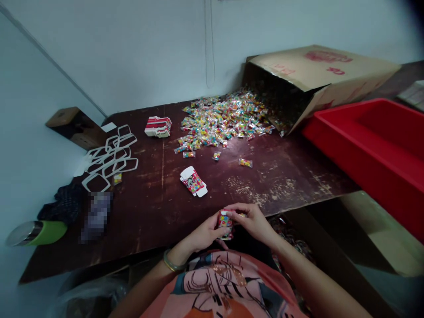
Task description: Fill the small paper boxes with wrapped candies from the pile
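Close to my body, above my lap, my left hand (208, 232) is wrapped round a small printed cardboard box (225, 221), thumb across its front. My right hand (250, 217) pinches the same box at its white top flap. A bit of yellow, perhaps a wrapped candy, shows beside the right fingers, mostly hidden. Ahead on the table lies a flattened box (194, 181) of the same print with white flaps out. Beyond it are loose candy packets (245, 163) and a large heap of small clear-wrapped candies (225, 117).
A cardboard carton (324, 70) lies on its side behind the heap. A red plastic tray (367, 154) juts over the table's right edge. To the left are a stack of flat boxes (158, 126), pale loops (111, 154), a dark cloth (62, 203) and a green container (49, 232).
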{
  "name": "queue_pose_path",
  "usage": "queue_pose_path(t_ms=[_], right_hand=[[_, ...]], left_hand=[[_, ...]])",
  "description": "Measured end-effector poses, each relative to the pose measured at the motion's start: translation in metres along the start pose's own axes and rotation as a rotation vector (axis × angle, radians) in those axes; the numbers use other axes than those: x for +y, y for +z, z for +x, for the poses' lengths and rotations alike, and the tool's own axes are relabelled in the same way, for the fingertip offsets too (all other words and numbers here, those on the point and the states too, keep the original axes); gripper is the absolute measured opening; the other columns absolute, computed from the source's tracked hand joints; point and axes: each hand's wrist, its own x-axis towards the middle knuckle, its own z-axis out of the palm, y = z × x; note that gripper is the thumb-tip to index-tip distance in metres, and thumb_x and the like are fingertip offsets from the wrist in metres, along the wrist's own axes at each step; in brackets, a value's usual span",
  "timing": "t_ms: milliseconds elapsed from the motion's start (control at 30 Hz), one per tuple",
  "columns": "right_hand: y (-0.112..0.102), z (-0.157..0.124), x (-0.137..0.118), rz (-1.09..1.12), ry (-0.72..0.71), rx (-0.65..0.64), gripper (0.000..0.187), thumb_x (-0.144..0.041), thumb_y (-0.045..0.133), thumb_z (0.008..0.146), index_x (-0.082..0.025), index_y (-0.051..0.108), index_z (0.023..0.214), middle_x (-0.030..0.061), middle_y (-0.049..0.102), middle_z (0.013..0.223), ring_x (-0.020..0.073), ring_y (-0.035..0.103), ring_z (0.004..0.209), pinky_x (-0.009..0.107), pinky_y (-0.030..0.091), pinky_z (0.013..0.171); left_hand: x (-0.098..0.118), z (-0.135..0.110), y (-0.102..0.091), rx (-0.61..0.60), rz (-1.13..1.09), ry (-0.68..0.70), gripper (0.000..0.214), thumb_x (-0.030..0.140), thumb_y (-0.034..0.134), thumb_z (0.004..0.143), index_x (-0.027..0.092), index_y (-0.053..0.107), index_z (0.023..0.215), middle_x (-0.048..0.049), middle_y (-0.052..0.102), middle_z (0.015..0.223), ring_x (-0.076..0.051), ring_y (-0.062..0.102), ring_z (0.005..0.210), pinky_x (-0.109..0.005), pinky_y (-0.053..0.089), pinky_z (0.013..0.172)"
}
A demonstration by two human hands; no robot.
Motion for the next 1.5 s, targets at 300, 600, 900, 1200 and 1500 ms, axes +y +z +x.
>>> queue_pose_path(t_ms=[300, 600, 900, 1200, 1500], right_hand=[[0.011, 0.001, 0.017, -0.060, -0.172, -0.042, 0.023, -0.035, 0.059, 0.087, -0.020, 0.073, 0.097, 0.0064, 0.073, 0.094, 0.0202, 0.067, 0.090, 0.034, 0.053, 0.083], [-0.034, -0.026, 0.002, -0.272, -0.155, -0.036, 0.025, -0.031, 0.054, 0.091, -0.024, 0.070, 0.109, 0.0057, 0.070, 0.108, 0.0195, 0.065, 0.099, 0.032, 0.050, 0.089], [-0.039, 0.013, 0.005, -0.579, -0.209, -0.211, 0.029, -0.035, 0.054, 0.090, -0.026, 0.066, 0.115, 0.0078, 0.066, 0.117, 0.0232, 0.059, 0.109, 0.039, 0.044, 0.097], [0.050, 0.157, 0.020, -1.026, -0.638, -0.284, 0.024, -0.026, 0.054, 0.091, -0.020, 0.066, 0.111, 0.0092, 0.064, 0.118, 0.0223, 0.055, 0.107, 0.036, 0.043, 0.091], [0.074, 0.049, 0.022, -0.798, -0.807, -0.151, 0.020, -0.025, 0.053, 0.092, -0.026, 0.064, 0.108, 0.0041, 0.069, 0.104, 0.0224, 0.055, 0.099, 0.043, 0.039, 0.093]], left_hand=[[-0.011, -0.009, -0.014, 0.131, 0.047, 0.094, 0.056, 0.019, 0.066, 0.075, 0.019, 0.049, 0.128, -0.0059, 0.057, 0.094, -0.016, 0.056, 0.074, -0.022, 0.051, 0.049], [0.010, -0.006, 0.002, -0.036, -0.062, 0.063, 0.067, 0.017, 0.074, 0.069, 0.024, 0.049, 0.131, -0.0088, 0.058, 0.116, -0.021, 0.058, 0.097, -0.032, 0.051, 0.078], [0.009, -0.017, -0.053, 0.396, -0.042, 0.117, 0.039, 0.036, 0.066, 0.078, 0.018, 0.060, 0.113, -0.0077, 0.063, 0.100, -0.018, 0.061, 0.086, -0.030, 0.048, 0.074], [0.003, -0.048, -0.074, 0.539, -0.147, 0.096, 0.047, 0.038, 0.068, 0.077, 0.017, 0.057, 0.118, -0.0096, 0.065, 0.099, -0.020, 0.063, 0.085, -0.031, 0.048, 0.074], [0.004, -0.029, -0.074, 0.393, -0.516, 0.257, 0.033, 0.031, 0.070, 0.075, 0.013, 0.066, 0.102, -0.0114, 0.070, 0.101, -0.024, 0.062, 0.099, -0.037, 0.044, 0.091]])
